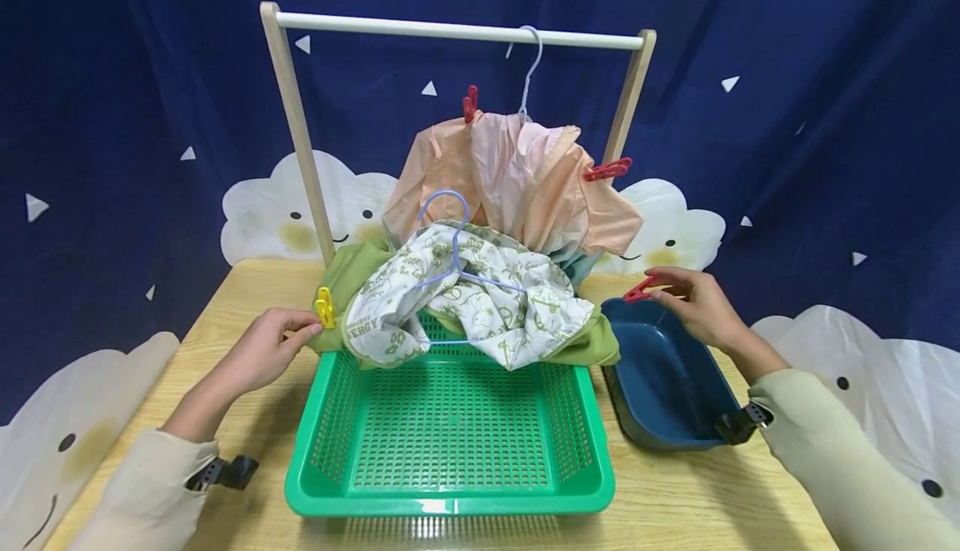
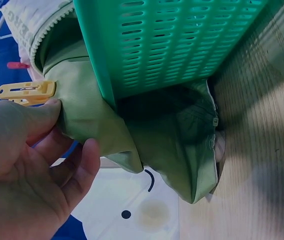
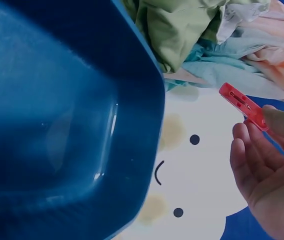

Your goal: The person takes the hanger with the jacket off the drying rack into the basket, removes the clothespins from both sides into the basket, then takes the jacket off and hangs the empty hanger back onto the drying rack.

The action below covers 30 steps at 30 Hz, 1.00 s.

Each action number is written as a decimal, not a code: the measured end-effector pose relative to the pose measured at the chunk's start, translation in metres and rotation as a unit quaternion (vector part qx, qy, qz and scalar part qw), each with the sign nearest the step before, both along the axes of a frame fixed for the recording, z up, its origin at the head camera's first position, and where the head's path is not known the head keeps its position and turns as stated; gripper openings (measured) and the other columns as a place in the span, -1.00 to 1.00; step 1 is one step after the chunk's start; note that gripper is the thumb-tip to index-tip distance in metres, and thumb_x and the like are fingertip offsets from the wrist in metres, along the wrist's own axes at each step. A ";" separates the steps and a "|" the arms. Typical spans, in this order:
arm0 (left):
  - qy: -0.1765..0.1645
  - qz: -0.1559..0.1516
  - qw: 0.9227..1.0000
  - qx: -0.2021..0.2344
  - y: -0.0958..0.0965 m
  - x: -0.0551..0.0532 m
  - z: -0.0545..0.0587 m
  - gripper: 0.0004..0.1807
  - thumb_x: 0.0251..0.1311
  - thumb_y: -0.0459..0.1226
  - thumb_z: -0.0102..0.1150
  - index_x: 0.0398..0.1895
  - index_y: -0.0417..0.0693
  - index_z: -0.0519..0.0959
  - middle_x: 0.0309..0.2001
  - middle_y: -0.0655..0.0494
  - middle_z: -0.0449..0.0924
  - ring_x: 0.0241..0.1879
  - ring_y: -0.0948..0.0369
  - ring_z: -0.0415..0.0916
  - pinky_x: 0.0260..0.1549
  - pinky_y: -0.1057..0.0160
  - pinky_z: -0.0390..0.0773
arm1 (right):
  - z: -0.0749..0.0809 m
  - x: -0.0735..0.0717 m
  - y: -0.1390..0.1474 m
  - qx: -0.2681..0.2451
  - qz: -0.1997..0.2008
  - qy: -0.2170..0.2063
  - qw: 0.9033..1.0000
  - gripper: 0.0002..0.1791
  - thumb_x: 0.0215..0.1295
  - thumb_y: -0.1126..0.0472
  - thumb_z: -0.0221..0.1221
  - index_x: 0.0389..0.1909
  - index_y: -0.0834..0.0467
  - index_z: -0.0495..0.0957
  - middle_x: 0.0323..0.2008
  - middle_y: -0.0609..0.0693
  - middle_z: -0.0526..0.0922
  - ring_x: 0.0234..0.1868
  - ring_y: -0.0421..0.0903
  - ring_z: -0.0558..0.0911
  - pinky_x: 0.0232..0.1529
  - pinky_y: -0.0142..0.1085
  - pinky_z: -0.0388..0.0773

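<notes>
My left hand (image 1: 273, 343) pinches the edge of a green jacket (image 1: 352, 272) with a white printed lining (image 1: 405, 309), just under a yellow clothespin (image 1: 325, 308) clipped to it. In the left wrist view the thumb and fingers (image 2: 89, 160) lie against the green cloth. A purple hanger (image 1: 455, 251) lies over the lining, its hook pointing up. The jacket drapes across the back of a green basket (image 1: 450, 505). Over the far edge of a dark blue basin (image 1: 667, 376), my right hand (image 1: 697, 305) holds a red clothespin (image 3: 242, 106) between thumb and fingers.
Behind the basket stands a wooden rack with a white bar (image 1: 420, 28). From it a peach garment (image 1: 442, 159) hangs on a white hanger (image 1: 532, 67), with red clothespins (image 1: 609, 170) at both shoulders. Everything stands on a wooden table (image 1: 247, 301) before a blue curtain.
</notes>
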<state>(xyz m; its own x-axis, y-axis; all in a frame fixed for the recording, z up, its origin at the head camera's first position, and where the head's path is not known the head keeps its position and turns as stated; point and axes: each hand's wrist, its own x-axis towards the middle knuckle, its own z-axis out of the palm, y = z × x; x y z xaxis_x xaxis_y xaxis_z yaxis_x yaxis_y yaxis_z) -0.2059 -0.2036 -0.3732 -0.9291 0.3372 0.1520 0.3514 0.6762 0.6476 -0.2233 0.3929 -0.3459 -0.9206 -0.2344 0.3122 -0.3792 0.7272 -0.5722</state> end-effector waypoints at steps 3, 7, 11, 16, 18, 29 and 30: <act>-0.006 0.002 1.000 0.000 0.000 0.001 0.000 -0.77 0.44 -0.41 0.06 -0.09 -0.36 0.69 -0.09 -0.24 0.73 -0.05 -0.08 0.64 -0.14 -0.03 0.63 | -0.006 -0.003 0.000 -0.003 -0.002 -0.010 1.000 -0.63 0.40 0.40 0.18 0.18 0.45 0.52 -0.06 0.44 0.69 -0.25 -0.54 0.58 -0.24 -0.68 0.50; -0.008 0.002 1.000 0.001 0.000 0.001 0.000 -0.77 0.45 -0.40 0.06 -0.08 -0.36 0.69 -0.08 -0.25 0.73 -0.04 -0.09 0.64 -0.13 -0.04 0.63 | -0.012 -0.007 0.001 0.003 -0.012 -0.016 1.000 -0.65 0.41 0.39 0.18 0.14 0.48 0.53 -0.09 0.44 0.71 -0.28 -0.53 0.57 -0.28 -0.67 0.49; -0.003 0.002 1.000 0.001 0.000 0.000 0.000 -0.77 0.45 -0.41 0.05 -0.08 -0.36 0.69 -0.08 -0.25 0.73 -0.04 -0.10 0.64 -0.13 -0.05 0.63 | -0.019 -0.012 0.003 0.004 -0.010 -0.034 0.999 -0.66 0.41 0.39 0.18 0.12 0.51 0.53 -0.06 0.46 0.68 -0.27 -0.52 0.57 -0.28 -0.66 0.50; -0.003 0.001 1.000 0.000 -0.001 0.000 -0.001 -0.77 0.44 -0.41 0.06 -0.09 -0.36 0.69 -0.08 -0.25 0.73 -0.04 -0.10 0.65 -0.14 -0.04 0.64 | -0.031 -0.020 0.008 0.017 -0.015 -0.089 0.996 -0.68 0.40 0.38 0.20 0.07 0.51 0.54 -0.08 0.44 0.69 -0.23 -0.37 0.64 -0.26 -0.60 0.53; -0.004 0.001 1.000 0.000 -0.001 0.000 -0.001 -0.77 0.45 -0.41 0.05 -0.08 -0.36 0.69 -0.08 -0.26 0.73 -0.04 -0.10 0.65 -0.14 -0.05 0.64 | -0.036 -0.023 0.011 0.035 -0.022 -0.112 0.993 -0.69 0.40 0.36 0.21 0.04 0.50 0.55 -0.11 0.41 0.70 -0.23 -0.23 0.68 -0.28 -0.54 0.56; -0.011 0.001 1.000 0.002 0.000 -0.001 -0.001 -0.76 0.46 -0.39 0.05 -0.07 -0.37 0.69 -0.08 -0.26 0.73 -0.04 -0.10 0.65 -0.13 -0.06 0.64 | -0.058 -0.033 0.017 0.121 -0.008 -0.149 0.981 -0.76 0.34 0.35 0.26 -0.12 0.49 0.59 -0.26 0.33 0.74 -0.23 0.10 0.73 -0.23 -0.14 0.64; -0.012 0.001 1.000 0.002 0.000 0.000 -0.001 -0.76 0.46 -0.39 0.04 -0.07 -0.37 0.68 -0.08 -0.25 0.73 -0.03 -0.10 0.65 -0.13 -0.05 0.64 | -0.061 -0.032 0.018 0.126 -0.007 -0.153 0.980 -0.76 0.33 0.35 0.26 -0.13 0.49 0.59 -0.26 0.32 0.74 -0.22 0.11 0.73 -0.22 -0.13 0.65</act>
<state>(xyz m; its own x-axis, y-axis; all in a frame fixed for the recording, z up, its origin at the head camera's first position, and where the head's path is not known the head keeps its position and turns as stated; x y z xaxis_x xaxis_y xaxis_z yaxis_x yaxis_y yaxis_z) -0.2063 -0.2038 -0.3743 -0.9329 0.3353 0.1313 0.3349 0.6736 0.6588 -0.2558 0.4106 -0.4069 -0.9660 -0.2547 -0.0454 -0.2064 0.8645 -0.4584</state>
